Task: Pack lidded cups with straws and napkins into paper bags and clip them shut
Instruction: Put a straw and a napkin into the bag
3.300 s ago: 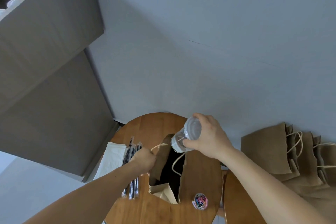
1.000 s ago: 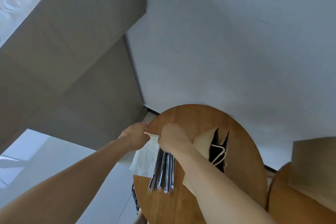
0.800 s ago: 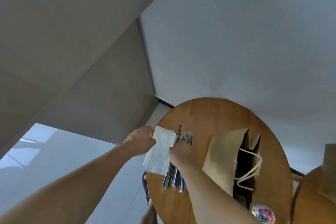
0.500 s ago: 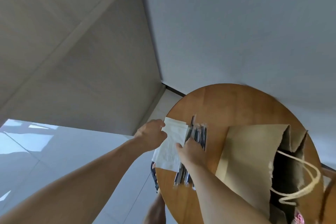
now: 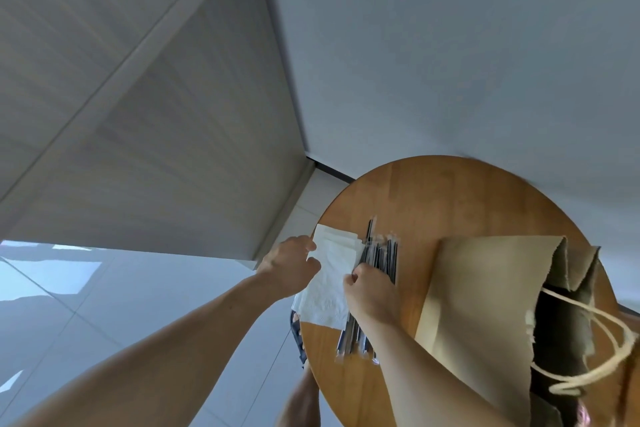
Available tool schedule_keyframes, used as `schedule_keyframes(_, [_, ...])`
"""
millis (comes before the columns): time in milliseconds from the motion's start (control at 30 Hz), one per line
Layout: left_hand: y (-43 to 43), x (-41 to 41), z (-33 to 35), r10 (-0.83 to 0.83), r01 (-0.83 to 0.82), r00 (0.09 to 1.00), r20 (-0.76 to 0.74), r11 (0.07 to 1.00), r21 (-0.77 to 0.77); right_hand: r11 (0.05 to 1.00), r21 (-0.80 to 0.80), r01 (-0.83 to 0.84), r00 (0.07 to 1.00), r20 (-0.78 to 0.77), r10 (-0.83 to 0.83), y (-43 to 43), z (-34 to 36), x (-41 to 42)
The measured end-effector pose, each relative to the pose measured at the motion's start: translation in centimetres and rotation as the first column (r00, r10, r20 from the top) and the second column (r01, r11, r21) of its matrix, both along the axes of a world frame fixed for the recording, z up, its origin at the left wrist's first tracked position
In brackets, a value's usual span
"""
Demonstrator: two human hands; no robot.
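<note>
A stack of white napkins [image 5: 329,282] lies at the left edge of the round wooden table [image 5: 450,198]. My left hand [image 5: 292,265] pinches the stack's left edge. Over the right edge my right hand [image 5: 372,291] has its fingers closed on a napkin, right beside a bundle of wrapped black straws [image 5: 375,265]. To the right stands an open brown paper bag [image 5: 485,305] with cream rope handles [image 5: 595,340]. Its inside is dark, so the cup cannot be seen.
A grey cabinet [image 5: 156,114] fills the upper left, and a pale wall [image 5: 450,45] rises behind the table. Glossy floor tiles [image 5: 86,305] lie below left. A foot in a sandal [image 5: 298,336] shows under the table edge.
The cup went into the bag earlier. Both hands then moved left to the napkin stack and now pinch it. The view has dropped closer to the table.
</note>
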State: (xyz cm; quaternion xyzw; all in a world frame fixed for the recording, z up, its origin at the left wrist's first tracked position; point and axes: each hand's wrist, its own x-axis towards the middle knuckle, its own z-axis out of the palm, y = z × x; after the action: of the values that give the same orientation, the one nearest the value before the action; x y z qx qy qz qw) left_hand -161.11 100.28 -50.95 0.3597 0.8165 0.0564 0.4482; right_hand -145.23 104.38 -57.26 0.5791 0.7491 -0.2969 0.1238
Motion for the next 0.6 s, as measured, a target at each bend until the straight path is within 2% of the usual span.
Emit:
schedule_keyframes(100, [-0.4, 0.3, 0.2, 0.016, -0.016, 1.000, -0.008, 1.000, 0.008, 1.000, 0.010, -0.024, 1.000, 0.000, 0.024, -0.3, 0.1, 0.1])
schedule_keyframes(233, [-0.8, 0.8, 0.4, 0.012, -0.012, 0.999, -0.031, 1.000, 0.000, 0.999, 0.013, 0.035, 0.999, -0.031, -0.035, -0.9, 0.1, 0.6])
schedule_keyframes(367, [-1.0, 0.9, 0.3, 0.030, -0.030, 0.999, -0.036, 1.000, 0.004, 0.986, 0.018, 0.168, 0.971, -0.175, -0.163, -1.5, 0.7, 0.8])
schedule_keyframes(433, [-0.9, 1.0, 0.4, 0.042, -0.042, 0.997, -0.060, 0.999, 0.012, 0.967, -0.048, 0.249, 0.909, -0.334, -0.251, -1.8, 1.3, 0.8])
schedule_keyframes(500, [-0.6, 1.2, 0.4, 0.100, -0.100, 0.994, -0.031, 0.995, 0.008, 0.930, -0.180, 0.321, 0.789, -0.492, -0.367, -1.6, 2.3, 0.7])
schedule_keyframes(567, [-0.1, 1.5, 0.5, 0.242, -0.241, 0.961, 0.137, 0.970, -0.024, 0.879, -0.337, 0.337, 0.647, -0.596, -0.476, -1.0, 3.3, 0.8])
schedule_keyframes(600, [0.2, 1.7, 0.7, 0.339, -0.336, 0.903, 0.263, 0.940, -0.058, 0.854, -0.401, 0.331, 0.579, -0.629, -0.519, -0.6, 3.8, 0.9])
